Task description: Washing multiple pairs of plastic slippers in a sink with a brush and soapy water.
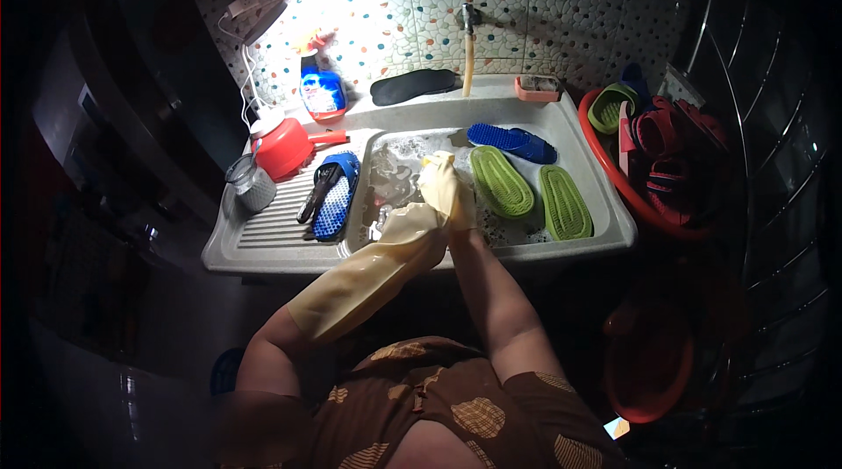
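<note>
Both of my hands are over the soapy water of the sink basin (358, 232). A long pale-yellow rubber glove covers my left hand (414, 222) and forearm. Its fingers close around the cuff of a second yellow rubber glove (445, 178), bunched at my right wrist. Inside that glove is my right hand (452, 197), its fingers hidden, the forearm bare. To the right, two green slippers (502, 181) lean in the basin, with a blue slipper (513, 143) behind them. Another blue slipper (338, 197) lies on the ribbed drainboard, a black-handled brush (321, 190) against it.
A red dipper (282, 149), a glass jar (254, 188) and a blue spray bottle (323, 92) stand at left. Along the back are a black insole (412, 86), a tap with hose (468, 48) and a pink soap dish (538, 90). Right, a red tub (605, 158) holds several shoes.
</note>
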### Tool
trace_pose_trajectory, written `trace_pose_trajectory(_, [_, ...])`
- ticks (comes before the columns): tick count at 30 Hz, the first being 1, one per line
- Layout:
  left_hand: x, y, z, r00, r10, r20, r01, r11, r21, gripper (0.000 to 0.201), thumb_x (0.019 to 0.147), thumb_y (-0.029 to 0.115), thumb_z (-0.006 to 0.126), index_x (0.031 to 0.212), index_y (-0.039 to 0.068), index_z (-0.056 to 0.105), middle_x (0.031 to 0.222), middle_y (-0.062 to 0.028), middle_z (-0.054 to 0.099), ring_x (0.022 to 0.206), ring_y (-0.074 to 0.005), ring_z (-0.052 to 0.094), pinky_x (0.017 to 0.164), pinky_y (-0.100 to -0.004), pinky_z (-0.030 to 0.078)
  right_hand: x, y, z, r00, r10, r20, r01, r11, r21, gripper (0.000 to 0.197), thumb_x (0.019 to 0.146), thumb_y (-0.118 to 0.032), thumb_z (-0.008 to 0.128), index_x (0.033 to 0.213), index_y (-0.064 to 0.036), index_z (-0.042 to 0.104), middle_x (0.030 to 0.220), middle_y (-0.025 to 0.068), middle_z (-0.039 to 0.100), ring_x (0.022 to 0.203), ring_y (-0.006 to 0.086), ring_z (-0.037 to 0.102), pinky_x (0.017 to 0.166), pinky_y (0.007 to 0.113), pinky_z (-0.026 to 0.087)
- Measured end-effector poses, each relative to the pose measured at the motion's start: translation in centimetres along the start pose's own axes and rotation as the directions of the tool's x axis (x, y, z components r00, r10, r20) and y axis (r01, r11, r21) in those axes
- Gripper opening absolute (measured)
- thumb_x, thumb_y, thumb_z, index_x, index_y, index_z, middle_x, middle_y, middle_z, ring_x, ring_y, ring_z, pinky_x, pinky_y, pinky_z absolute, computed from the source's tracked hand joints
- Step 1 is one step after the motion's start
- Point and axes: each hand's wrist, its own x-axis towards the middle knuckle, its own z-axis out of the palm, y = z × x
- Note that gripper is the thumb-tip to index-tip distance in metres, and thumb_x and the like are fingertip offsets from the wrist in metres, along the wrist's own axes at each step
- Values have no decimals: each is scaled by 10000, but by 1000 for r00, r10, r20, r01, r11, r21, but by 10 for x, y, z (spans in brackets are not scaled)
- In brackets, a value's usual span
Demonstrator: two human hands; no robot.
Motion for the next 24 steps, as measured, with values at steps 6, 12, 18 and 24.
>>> trace_pose_trajectory(6, [5, 17, -25, 985, 166, -43, -161, 982, 98, 145, 846, 182, 573, 749, 105, 647, 685, -146, 617, 585, -349, 610, 538, -475, 482, 13, 19, 16, 796, -380, -472, 599, 611, 518, 199, 916, -197, 530, 1012, -26, 564, 825, 154, 623, 725, 367, 644, 628, 406, 509])
trace_pose_trajectory(12, [5, 10, -16, 976, 216, 37, -219, 969, 115, 168, 861, 190, 565, 739, 101, 636, 667, -133, 610, 600, -356, 606, 557, -490, 478, 12, 8, 12, 909, -398, -128, -88, 116, -989, 228, 964, -264, 503, 1025, -78, 621, 804, 11, 596, 673, 222, 597, 640, 346, 493])
trace_pose_trajectory(18, [9, 9, -17, 988, 131, 81, -136, 988, 71, 171, 861, 177, 552, 764, 91, 663, 671, -141, 628, 627, -358, 629, 579, -479, 501, 33, 23, 36, 881, -452, 139, -157, -556, -817, 251, 969, -311, 492, 1029, -101, 615, 826, 14, 598, 718, 220, 605, 638, 356, 497])
trace_pose_trajectory(24, [15, 5, -24, 974, 165, 154, -173, 984, 37, 167, 846, 163, 549, 752, 83, 662, 681, -145, 630, 618, -358, 622, 576, -479, 493, 39, 66, 46, 877, -235, 420, -227, -971, -70, 279, 974, -367, 478, 1035, -128, 607, 854, 18, 600, 773, 217, 615, 636, 368, 501])
